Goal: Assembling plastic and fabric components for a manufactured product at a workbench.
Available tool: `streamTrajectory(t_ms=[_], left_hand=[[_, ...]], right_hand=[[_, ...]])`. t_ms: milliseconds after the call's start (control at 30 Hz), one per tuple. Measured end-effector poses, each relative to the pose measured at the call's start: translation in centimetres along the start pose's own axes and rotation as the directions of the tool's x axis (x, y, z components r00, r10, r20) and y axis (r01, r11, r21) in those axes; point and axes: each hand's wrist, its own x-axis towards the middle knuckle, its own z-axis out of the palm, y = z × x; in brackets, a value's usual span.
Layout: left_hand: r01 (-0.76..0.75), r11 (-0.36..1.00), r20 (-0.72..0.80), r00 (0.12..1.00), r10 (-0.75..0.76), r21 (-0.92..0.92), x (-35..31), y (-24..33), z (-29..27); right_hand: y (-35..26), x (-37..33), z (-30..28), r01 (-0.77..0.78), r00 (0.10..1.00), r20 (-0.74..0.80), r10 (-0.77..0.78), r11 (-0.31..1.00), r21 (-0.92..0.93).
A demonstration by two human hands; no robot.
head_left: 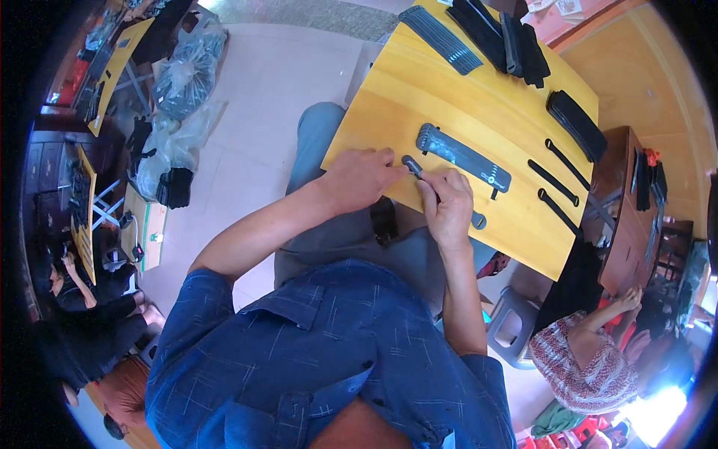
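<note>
A short black strap (413,167) with a rounded end lies between my hands near the table's near edge. My right hand (450,196) pinches it between thumb and fingers. Another rounded grey end (479,220) shows below that hand; whether it belongs to the same strap is hidden. From the left, my left hand (366,178) has its curled fingertips at the strap's end, closed on it. Just beyond the hands lies a long flat dark piece (467,159) with a pale printed mark and small black tabs.
Several loose black straps (553,182) lie at the table's right. Behind them sits a black stack (577,126). Grey strips (441,39) and black bundles (505,41) cover the far end of the yellow table (389,105). A grey stool (512,322) and a seated person (591,352) are at right.
</note>
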Motion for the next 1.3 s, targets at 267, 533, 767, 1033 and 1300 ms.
streamTrajectory(t_ms=[267,533,767,1033,1300], left_hand=[[0.042,0.998,0.035,0.999,-0.041,-0.041,0.1,0.2,-0.2],[0.058,0.995,-0.019,0.998,-0.059,-0.078,0.2,0.3,-0.2],[0.08,0.996,0.007,0.997,-0.08,-0.043,0.2,0.7,-0.6],[0.075,0.997,0.009,0.997,-0.075,0.029,0.5,-0.1,-1.4],[0.123,0.992,0.098,0.988,-0.12,-0.025,1.2,-0.1,-1.5]], right_hand=[[0.3,0.4,1.3,-0.031,0.999,-0.041,0.032,0.999,0.024],[0.4,0.4,1.3,-0.033,0.998,-0.051,0.038,0.995,0.09],[0.6,0.3,1.3,-0.056,0.997,-0.044,0.06,0.994,0.093],[0.8,0.3,1.3,-0.023,0.997,-0.071,0.031,0.994,0.111],[0.6,0.6,1.4,0.012,0.996,-0.09,-0.002,0.994,0.113]])
